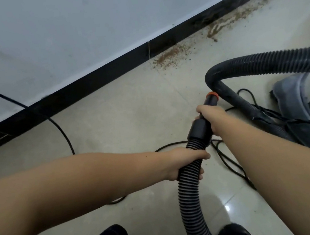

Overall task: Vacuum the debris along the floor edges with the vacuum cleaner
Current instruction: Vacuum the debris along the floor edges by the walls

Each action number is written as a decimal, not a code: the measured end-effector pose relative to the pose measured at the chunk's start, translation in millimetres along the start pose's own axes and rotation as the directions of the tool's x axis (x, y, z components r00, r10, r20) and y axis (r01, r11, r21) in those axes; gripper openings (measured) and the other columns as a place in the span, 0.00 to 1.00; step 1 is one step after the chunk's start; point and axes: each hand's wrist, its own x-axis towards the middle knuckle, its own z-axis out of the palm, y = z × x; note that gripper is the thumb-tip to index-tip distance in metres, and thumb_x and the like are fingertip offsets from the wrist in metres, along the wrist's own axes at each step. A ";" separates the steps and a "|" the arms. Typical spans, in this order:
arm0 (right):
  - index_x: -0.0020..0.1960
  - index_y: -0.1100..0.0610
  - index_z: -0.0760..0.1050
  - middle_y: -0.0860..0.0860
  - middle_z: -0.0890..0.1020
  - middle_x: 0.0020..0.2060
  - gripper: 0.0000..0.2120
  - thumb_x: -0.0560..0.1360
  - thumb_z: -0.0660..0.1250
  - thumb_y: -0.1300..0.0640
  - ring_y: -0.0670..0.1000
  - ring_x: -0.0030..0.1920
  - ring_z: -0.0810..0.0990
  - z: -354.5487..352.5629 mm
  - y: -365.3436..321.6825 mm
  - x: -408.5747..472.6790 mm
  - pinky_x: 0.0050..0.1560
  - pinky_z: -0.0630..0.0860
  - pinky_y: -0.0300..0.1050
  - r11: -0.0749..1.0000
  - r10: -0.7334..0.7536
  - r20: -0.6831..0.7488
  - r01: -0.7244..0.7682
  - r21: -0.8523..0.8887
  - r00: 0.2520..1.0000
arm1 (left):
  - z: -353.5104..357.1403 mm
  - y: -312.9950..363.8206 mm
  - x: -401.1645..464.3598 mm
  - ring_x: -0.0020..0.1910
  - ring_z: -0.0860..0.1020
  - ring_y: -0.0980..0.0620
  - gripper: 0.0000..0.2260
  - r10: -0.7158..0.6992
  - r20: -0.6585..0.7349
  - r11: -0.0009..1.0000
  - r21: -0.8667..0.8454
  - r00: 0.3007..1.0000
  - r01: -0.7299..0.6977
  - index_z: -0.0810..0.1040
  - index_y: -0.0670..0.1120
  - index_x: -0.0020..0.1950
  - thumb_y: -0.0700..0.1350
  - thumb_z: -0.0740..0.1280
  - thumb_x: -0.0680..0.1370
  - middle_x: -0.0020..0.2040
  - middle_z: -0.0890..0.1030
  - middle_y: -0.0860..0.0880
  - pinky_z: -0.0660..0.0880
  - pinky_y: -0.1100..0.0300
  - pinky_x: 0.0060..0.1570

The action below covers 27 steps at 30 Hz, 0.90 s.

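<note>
a person crouches or stands over a pale tiled floor (121, 110) with a vacuum hose (187, 175) in both hands, its orange-tipped nozzle (211, 95) aimed up and to the right. the left hand (183, 163) is wrapped around the ribbed hose just behind the smooth black cuff (199, 130), fingers curled under it. the right hand (213, 116) grips the narrower handle section ahead of the cuff, closed tight around it and nearer the tip.

the debris (169, 56), a brown granular scatter, lies along the foot of the black skirting board (88, 81), ahead of the hands and to the right. it runs on as a long strip toward the upper right corner, following the wall (56, 31). the nozzle's long axis points roughly at the nearest patch, but the tip is well apart from it, with bare tile between. the right hand, being the forward one, looks best placed to steer the tip; the left would feed hose behind it.

a second loop of dark hose (263, 65) arcs over from the right, just beside the nozzle tip, and the grey vacuum cleaner body (297, 108) sits at the right edge with black cord (226, 159) tangled on the floor around it. another cable (59, 129) crosses the skirting at left. judging by the thick strip left along the edge, most of the job appears still to do, and the hose loop could snag a forward reach.
</note>
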 end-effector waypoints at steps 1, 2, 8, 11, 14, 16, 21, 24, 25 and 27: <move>0.44 0.61 0.68 0.56 0.81 0.31 0.07 0.71 0.66 0.60 0.59 0.41 0.84 -2.8 -3.8 5.7 0.51 0.80 0.56 1.000 0.001 0.028 -0.001 -0.008 1.000 | 4.1 4.0 3.6 0.30 0.77 0.51 0.10 0.000 -0.003 1.000 -0.003 1.000 0.000 0.69 0.43 0.45 0.48 0.68 0.77 0.33 0.77 0.46 0.77 0.56 0.39; 0.47 0.63 0.69 0.56 0.80 0.30 0.08 0.71 0.65 0.61 0.58 0.37 0.83 -4.3 -8.4 9.7 0.47 0.81 0.54 1.000 0.004 0.064 -0.003 -0.022 0.998 | 8.1 7.5 7.1 0.31 0.77 0.51 0.10 -0.003 -0.012 1.000 -0.005 1.000 0.003 0.70 0.43 0.46 0.48 0.68 0.77 0.34 0.77 0.46 0.77 0.56 0.40; 0.56 0.64 0.67 0.58 0.77 0.29 0.12 0.73 0.63 0.64 0.54 0.25 0.79 15.6 -32.5 2.6 0.30 0.78 0.45 0.980 0.014 0.266 0.040 -0.197 0.964 | 24.8 21.0 -3.0 0.35 0.79 0.50 0.10 -0.078 -0.076 0.996 -0.053 0.994 0.074 0.71 0.43 0.48 0.48 0.67 0.78 0.36 0.78 0.45 0.78 0.56 0.43; 0.59 0.64 0.65 0.61 0.81 0.43 0.16 0.73 0.63 0.63 0.60 0.44 0.83 24.9 -43.1 -5.0 0.52 0.80 0.55 0.980 0.015 0.315 0.047 -0.191 0.949 | 13.9 33.6 -18.8 0.36 0.79 0.49 0.10 -0.067 -0.116 0.997 -0.031 0.991 0.063 0.70 0.43 0.49 0.47 0.67 0.78 0.37 0.78 0.45 0.78 0.55 0.44; 0.65 0.63 0.63 0.61 0.79 0.57 0.22 0.74 0.63 0.60 0.60 0.55 0.80 32.8 -53.9 -5.8 0.59 0.76 0.57 0.977 0.035 0.324 0.036 -0.208 0.946 | 2.3 43.1 -29.6 0.36 0.79 0.50 0.11 -0.060 -0.156 0.998 0.026 0.986 0.065 0.70 0.43 0.51 0.49 0.66 0.78 0.38 0.79 0.46 0.78 0.57 0.40; 0.67 0.63 0.60 0.61 0.77 0.60 0.25 0.74 0.64 0.58 0.60 0.58 0.78 41.0 -58.2 -2.2 0.61 0.75 0.56 0.978 0.047 0.316 0.020 -0.207 0.948 | -6.0 45.5 -29.4 0.36 0.79 0.50 0.11 -0.064 -0.162 0.997 0.022 0.985 0.068 0.70 0.43 0.51 0.49 0.67 0.78 0.38 0.79 0.46 0.78 0.57 0.40; 0.57 0.62 0.67 0.57 0.81 0.38 0.16 0.73 0.67 0.58 0.60 0.51 0.82 50.2 -48.2 3.9 0.57 0.78 0.57 0.997 0.074 0.255 -0.066 -0.038 0.964 | -23.0 41.5 -18.3 0.36 0.80 0.50 0.10 -0.076 -0.156 0.996 0.027 0.985 0.082 0.70 0.43 0.48 0.47 0.68 0.77 0.37 0.79 0.46 0.78 0.56 0.42; 0.47 0.62 0.68 0.56 0.79 0.32 0.10 0.73 0.68 0.59 0.60 0.46 0.82 45.5 -45.0 9.8 0.57 0.78 0.58 0.994 0.093 0.213 -0.104 0.039 0.973 | -25.3 45.3 -8.6 0.36 0.80 0.50 0.10 -0.099 -0.130 0.992 0.064 0.987 0.108 0.71 0.43 0.49 0.48 0.68 0.77 0.37 0.79 0.46 0.78 0.56 0.42; 0.45 0.61 0.68 0.56 0.79 0.32 0.09 0.73 0.68 0.59 0.59 0.44 0.81 43.2 -46.9 13.8 0.57 0.78 0.58 0.993 0.087 0.186 -0.101 0.065 0.979 | -26.8 49.8 -4.9 0.36 0.79 0.50 0.10 -0.100 -0.115 0.991 0.077 0.988 0.109 0.71 0.43 0.49 0.48 0.68 0.77 0.37 0.79 0.46 0.78 0.56 0.42; 0.46 0.61 0.69 0.55 0.79 0.33 0.08 0.74 0.67 0.59 0.55 0.40 0.80 37.8 -50.6 25.6 0.55 0.78 0.55 0.992 0.057 0.101 -0.068 0.109 0.993 | -31.9 60.6 4.3 0.36 0.79 0.50 0.10 -0.089 -0.082 0.988 0.118 0.993 0.098 0.70 0.43 0.49 0.47 0.67 0.78 0.38 0.79 0.46 0.78 0.56 0.42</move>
